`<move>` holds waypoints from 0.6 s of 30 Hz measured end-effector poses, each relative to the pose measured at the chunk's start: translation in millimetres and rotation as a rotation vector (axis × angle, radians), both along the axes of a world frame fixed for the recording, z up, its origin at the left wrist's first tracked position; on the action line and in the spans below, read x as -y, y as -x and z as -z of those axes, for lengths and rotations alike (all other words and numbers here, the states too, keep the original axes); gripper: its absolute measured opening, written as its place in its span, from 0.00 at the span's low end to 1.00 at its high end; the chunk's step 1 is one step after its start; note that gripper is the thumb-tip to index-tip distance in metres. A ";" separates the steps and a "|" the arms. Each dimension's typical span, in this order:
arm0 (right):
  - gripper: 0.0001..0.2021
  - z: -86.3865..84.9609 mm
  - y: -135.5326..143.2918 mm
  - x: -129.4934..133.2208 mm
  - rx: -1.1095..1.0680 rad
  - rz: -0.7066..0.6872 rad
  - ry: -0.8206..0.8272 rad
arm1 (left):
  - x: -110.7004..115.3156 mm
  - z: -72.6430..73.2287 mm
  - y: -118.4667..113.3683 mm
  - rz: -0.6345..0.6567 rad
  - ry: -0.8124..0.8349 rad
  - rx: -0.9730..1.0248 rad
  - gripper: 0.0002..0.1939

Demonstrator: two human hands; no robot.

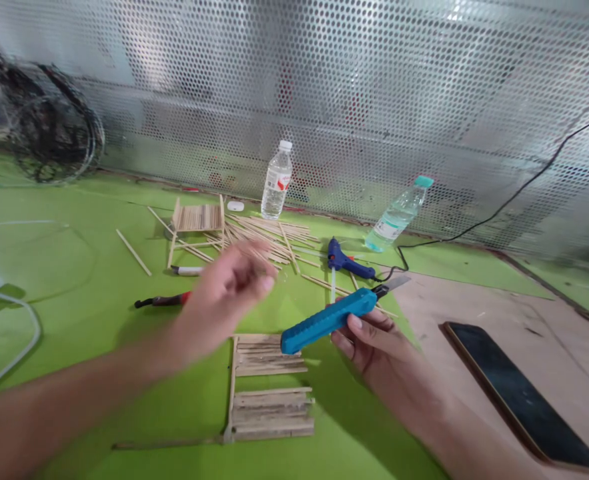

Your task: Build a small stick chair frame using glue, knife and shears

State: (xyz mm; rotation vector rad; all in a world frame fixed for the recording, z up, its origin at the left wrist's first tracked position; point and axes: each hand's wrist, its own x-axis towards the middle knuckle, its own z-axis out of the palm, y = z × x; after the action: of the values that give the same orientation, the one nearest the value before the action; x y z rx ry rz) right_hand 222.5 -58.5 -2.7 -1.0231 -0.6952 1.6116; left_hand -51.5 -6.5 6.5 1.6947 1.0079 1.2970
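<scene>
- Closed around the blade end of the handle, my right hand (387, 347) holds the blue knife (327, 321) above the far right corner of the stick panel; the bare blade points far right, probably so it stays clear of my other fingers.
- Half curled, my left hand (229, 287) hangs farther left, thumb near fingertips; blur hides whether I pinch anything thin.
- Behind everything, at the far side, stands a metal mesh wall (324, 87).
- Under my hands is a green table (89, 287).
- At far left sits a wire coil (49, 127), seemingly out of my way.
- Nearest me, the stick panel (274, 403) lies flat, joined at its left, likely to leave both hands free.
- Two bottles (277, 187) stand at the far side, perhaps where I won't knock them.
- A phone (519, 393) lies near right.
- Far left of centre, a little stick chair (199, 218) stands beside loose sticks (294, 250).
- A glue gun (337, 253) rests right of those, I'd say within easy reach.
</scene>
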 end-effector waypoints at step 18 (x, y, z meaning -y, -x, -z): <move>0.13 -17.7 0.6 -9.7 0.099 0.162 -0.173 | 13.0 8.1 -2.2 0.354 -0.082 -0.789 0.17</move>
State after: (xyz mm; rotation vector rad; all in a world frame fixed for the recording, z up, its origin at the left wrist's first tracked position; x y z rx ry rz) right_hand 222.0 -48.7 15.0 -1.0104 -0.7844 1.3444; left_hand -49.3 -19.5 -1.6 2.3876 1.0039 0.4283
